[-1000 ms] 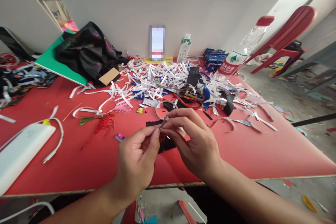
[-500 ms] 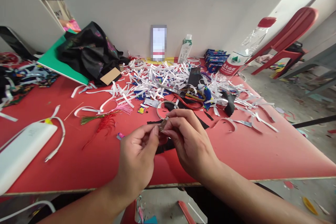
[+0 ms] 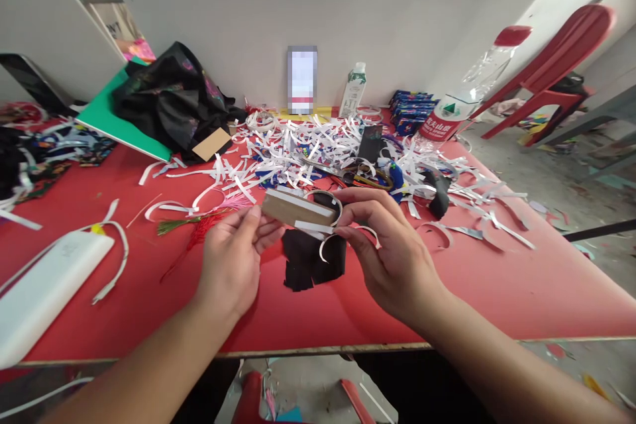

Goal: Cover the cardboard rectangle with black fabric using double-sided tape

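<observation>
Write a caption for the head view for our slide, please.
Left hand and right hand hold a brown card piece with white strips above a red table strewn with paper scraps.

A brown rectangular cardboard piece [image 3: 298,211] with white strips tilts between your hands, above black fabric [image 3: 313,262].

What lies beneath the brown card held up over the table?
Black fabric shows below the brown card, on the red table, with a curled white strip in front. Whatever is directly behind the card is covered.
</observation>
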Action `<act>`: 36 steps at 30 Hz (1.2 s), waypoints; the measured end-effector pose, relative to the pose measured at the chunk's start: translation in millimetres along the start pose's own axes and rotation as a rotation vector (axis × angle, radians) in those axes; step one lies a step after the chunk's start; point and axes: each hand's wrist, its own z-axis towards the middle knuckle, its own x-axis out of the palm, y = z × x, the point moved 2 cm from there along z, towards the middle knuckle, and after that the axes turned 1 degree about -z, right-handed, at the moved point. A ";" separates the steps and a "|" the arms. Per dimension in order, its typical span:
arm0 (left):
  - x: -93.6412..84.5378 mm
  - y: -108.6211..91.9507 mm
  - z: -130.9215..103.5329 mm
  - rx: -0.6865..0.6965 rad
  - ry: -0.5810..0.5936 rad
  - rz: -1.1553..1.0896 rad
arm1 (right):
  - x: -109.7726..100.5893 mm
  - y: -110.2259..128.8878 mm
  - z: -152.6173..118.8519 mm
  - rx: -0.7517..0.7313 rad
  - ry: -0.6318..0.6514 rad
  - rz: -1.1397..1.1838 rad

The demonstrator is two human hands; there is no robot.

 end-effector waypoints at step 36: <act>10.6 0.9 -20.4 -0.087 0.383 0.371 | 5.2 -3.0 0.4 0.541 0.346 0.574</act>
